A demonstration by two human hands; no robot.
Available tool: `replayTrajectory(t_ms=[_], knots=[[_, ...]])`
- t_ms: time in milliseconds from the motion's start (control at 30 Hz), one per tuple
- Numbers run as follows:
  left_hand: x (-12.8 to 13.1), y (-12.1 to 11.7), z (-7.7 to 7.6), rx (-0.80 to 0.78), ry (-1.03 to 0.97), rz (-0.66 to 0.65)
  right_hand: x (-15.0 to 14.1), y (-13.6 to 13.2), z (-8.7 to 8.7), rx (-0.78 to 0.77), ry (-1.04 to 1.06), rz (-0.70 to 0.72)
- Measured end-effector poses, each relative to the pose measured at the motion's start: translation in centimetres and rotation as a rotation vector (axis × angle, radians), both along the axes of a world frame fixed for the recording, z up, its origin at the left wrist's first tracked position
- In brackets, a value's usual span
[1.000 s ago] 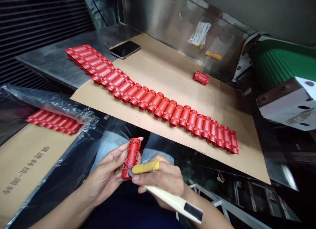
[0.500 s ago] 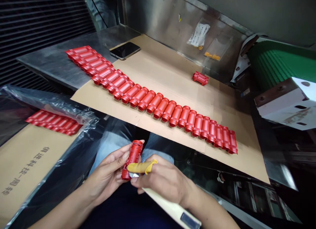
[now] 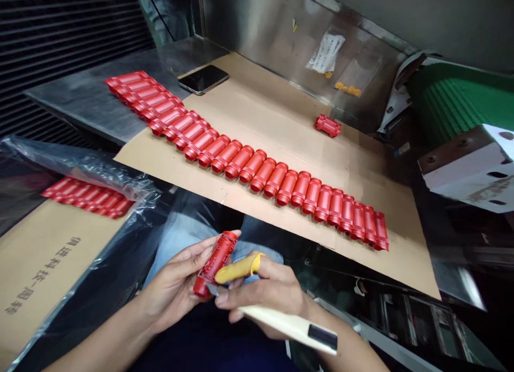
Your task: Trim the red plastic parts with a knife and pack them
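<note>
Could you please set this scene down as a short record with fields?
left hand: fingers around a hollow red cylindrical part
right hand: holds a cream-handled bladed tool, blade at the part's lower end
finger cover: yellow sleeve, right hand
row: similar red parts, side by side across tan cardboard and dark metal table
apart from row: one red openwork part
phone: black-screened smartphone, flat behind the row

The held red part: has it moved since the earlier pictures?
Yes: against the near edge of the cardboard, the held red part has tilted, upper end rightward.
</note>
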State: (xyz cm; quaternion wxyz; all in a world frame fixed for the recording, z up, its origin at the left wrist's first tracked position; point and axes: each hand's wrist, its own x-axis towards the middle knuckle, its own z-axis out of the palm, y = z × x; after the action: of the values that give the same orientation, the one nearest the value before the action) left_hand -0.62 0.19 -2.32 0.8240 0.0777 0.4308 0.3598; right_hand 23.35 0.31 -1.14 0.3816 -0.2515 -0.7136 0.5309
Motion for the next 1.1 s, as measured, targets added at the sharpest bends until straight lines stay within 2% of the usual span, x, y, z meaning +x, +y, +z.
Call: replayTrajectory(t_ms=[133, 233, 367, 467, 567, 633, 733, 867, 1100], knots=[[0.1, 0.0, -0.2, 0.009, -0.026, -0.043, 0.0, 0.3, -0.2, 0.133, 0.095, -0.05], [0.0, -0.2, -0.2, 0.026, -0.044, -0.059, -0.1, 0.4, -0.1, 0.2, 0.096, -0.036], [0.1, -0.4, 0.1, 0.031, -0.042, -0.052, -0.4, -0.1, -0.1, 0.139, 0.072, -0.069], [0.2, -0.4, 0.3, 0.058, 0.011, 0.001, -0.3, -0.2, 0.1, 0.122, 0.046, -0.22], [0.1, -0.2, 0.5, 0.231, 0.131, 0.147, 0.1, 0.1, 0.5, 0.25, 0.031, -0.372], [-0.2, -0.1, 0.4, 0.352, 0.226, 0.224, 0.1, 0.4, 0.6, 0.341, 0.017, -0.424], [-0.7, -0.2, 0.0, 0.409, 0.299, 0.247, -0.4, 0.5, 0.1, 0.438, 0.012, -0.442], [-0.6, -0.7, -0.2, 0.419, 0.315, 0.29, -1.2, 0.3, -0.6, 0.465, 0.01, -0.462], [0.8, -0.8, 1.7, 0.363, 0.354, 0.328, -1.6, 0.5, -0.5, 0.47, 0.045, -0.484]])
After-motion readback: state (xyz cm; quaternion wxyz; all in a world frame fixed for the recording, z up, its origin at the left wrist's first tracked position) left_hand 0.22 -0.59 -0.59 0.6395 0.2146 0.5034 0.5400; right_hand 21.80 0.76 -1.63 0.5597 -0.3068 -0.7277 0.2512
